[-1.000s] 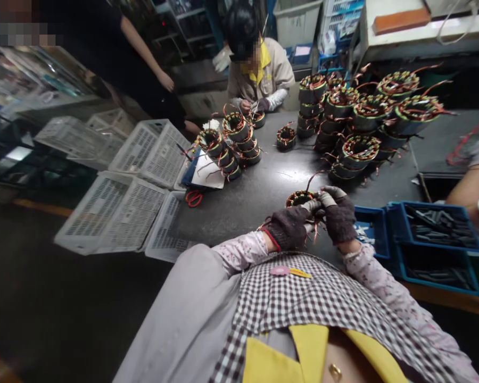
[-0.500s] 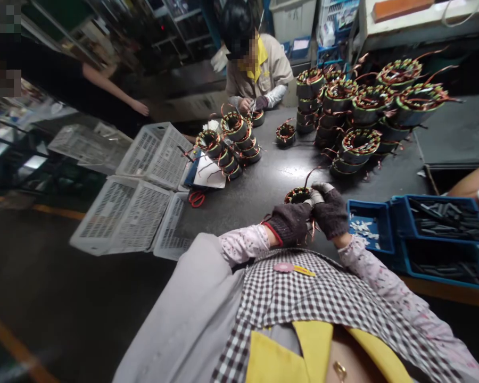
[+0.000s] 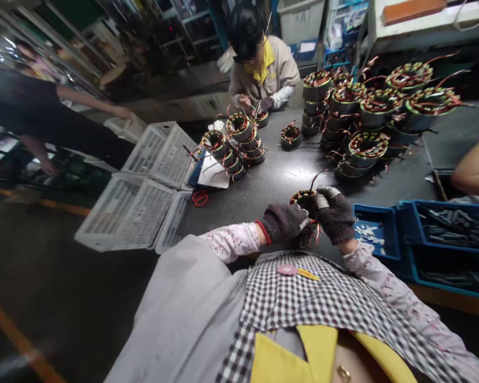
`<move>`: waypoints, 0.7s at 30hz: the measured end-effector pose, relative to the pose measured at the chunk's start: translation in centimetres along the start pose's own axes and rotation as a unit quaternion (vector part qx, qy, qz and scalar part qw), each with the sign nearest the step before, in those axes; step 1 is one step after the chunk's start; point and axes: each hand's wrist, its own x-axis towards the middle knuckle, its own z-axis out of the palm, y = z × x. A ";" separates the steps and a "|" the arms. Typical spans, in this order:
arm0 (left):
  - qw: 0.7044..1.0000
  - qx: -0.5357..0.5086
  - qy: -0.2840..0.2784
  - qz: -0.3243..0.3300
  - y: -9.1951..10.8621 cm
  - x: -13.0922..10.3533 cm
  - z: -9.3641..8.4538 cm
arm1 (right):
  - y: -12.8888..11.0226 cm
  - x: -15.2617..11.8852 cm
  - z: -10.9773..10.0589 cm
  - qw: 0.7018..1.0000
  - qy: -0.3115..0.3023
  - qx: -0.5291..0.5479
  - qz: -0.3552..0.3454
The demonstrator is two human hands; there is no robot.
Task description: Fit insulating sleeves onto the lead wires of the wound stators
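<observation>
Brown-gloved left hand (image 3: pixel 284 224) and right hand (image 3: pixel 335 216) clamp a wire-wound ring's (image 3: pixel 303 197) edge (tabletop (image 3: pixel 259 187) beyond).

Left hand (image 3: pixel 283 223) and right hand (image 3: pixel 335 217) are covering the near side of the wound ring (image 3: pixel 297 197); exact finger contact is reading too small to tell. Standing person (image 3: pixel 19 106) is blurring and running off the left edge; co-worker's forearm (image 3: pixel 477 167) and two blue bins (image 3: pixel 407 226) are getting clipped at right. Front ring stack (image 3: pixel 361 158) is hiding parts of the rear stacks (image 3: pixel 342 80).
</observation>
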 end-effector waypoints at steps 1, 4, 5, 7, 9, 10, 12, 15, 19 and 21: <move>1.000 -0.018 -0.007 -0.015 -0.2 0.2 -0.2 | 0.0 0.0 0.0 1.000 0.001 -0.009 -0.005; 0.994 -0.077 -0.013 -0.070 -0.7 0.4 -0.3 | 0.1 -0.3 0.2 0.999 -0.001 -0.035 -0.020; 0.992 -0.090 -0.003 -0.087 -0.7 0.3 -0.2 | 0.2 -0.3 0.2 0.999 -0.006 -0.042 -0.026; 0.985 -0.128 0.030 -0.108 -0.3 -0.1 0.3 | 0.2 -0.3 0.3 0.997 -0.021 -0.055 -0.041; 0.969 -0.229 0.045 -0.082 0.4 -0.5 0.9 | 0.3 -0.3 0.5 0.995 -0.035 -0.073 -0.052; 0.950 -0.306 0.040 -0.058 0.7 -0.7 1.2 | 0.3 -0.2 0.5 0.994 -0.040 -0.083 -0.055; 0.879 -0.475 0.025 -0.026 0.9 -0.8 1.6 | 0.4 -0.1 0.3 0.994 -0.041 -0.087 -0.055; 0.762 -0.641 0.036 -0.082 0.0 -0.4 1.6 | 0.3 -0.5 -0.8 0.998 -0.040 -0.014 -0.044; 0.669 -0.737 0.029 -0.095 -1.4 -0.1 1.4 | -1.3 -1.4 -3.3 0.990 -0.097 0.098 -0.034; 0.618 -0.784 0.011 -0.054 -1.3 0.0 1.7 | -2.6 -1.6 -4.0 0.981 -0.145 0.100 -0.077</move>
